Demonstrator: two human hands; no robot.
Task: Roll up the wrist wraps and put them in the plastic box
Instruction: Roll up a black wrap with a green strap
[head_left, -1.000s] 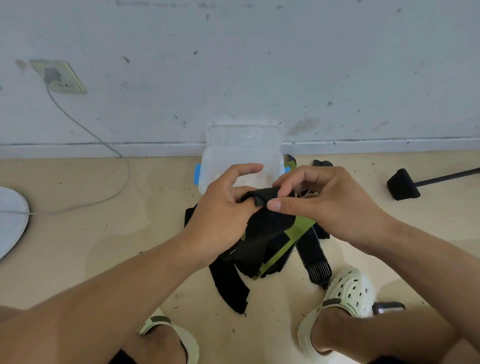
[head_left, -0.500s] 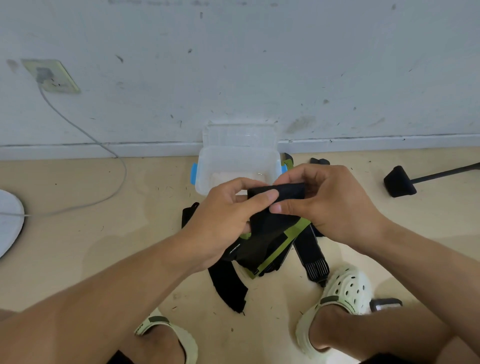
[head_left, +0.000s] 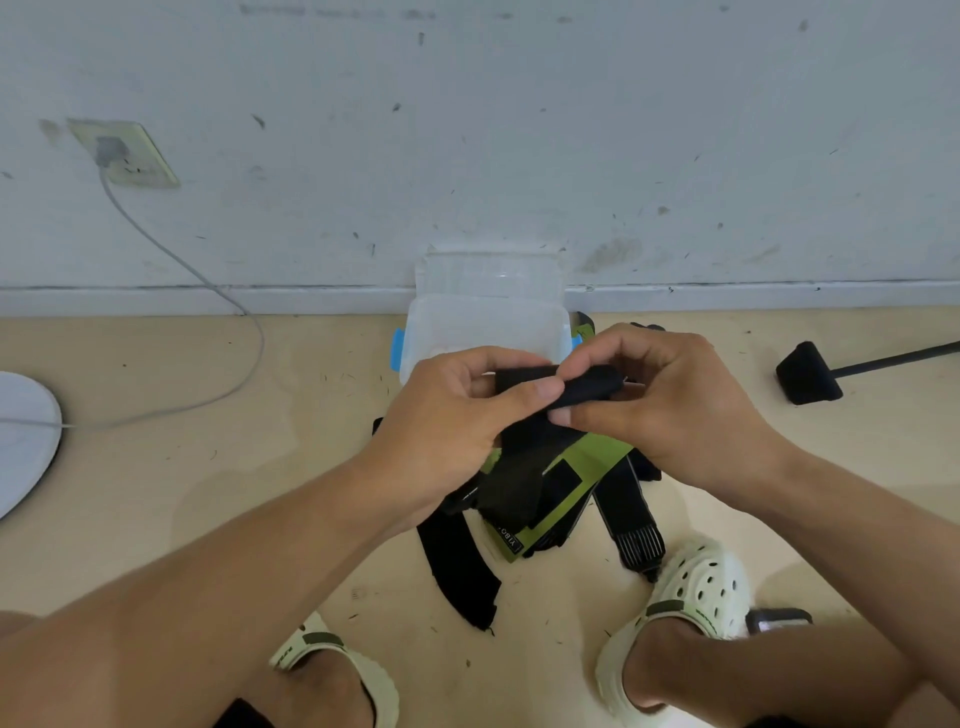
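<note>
Left hand: your fingers curl around the black end of the wrist wrap, thumb pressed on its rolled top edge, just in front of the plastic box.
Right hand: you pinch the rolled black end between thumb and curled fingers; your fingertips hide how tight the roll is.
Wrist wrap: black and green; the lower part hangs loose toward the floor in front of the box. Its printed label is too small to read.
Plastic box: open, clear, blue latches; your hands cover its near edge.
Lid: behind the box, leaning against the wall.
Other straps: black, on the floor in front of the box, partly hidden; you cannot tell their number.
</note>
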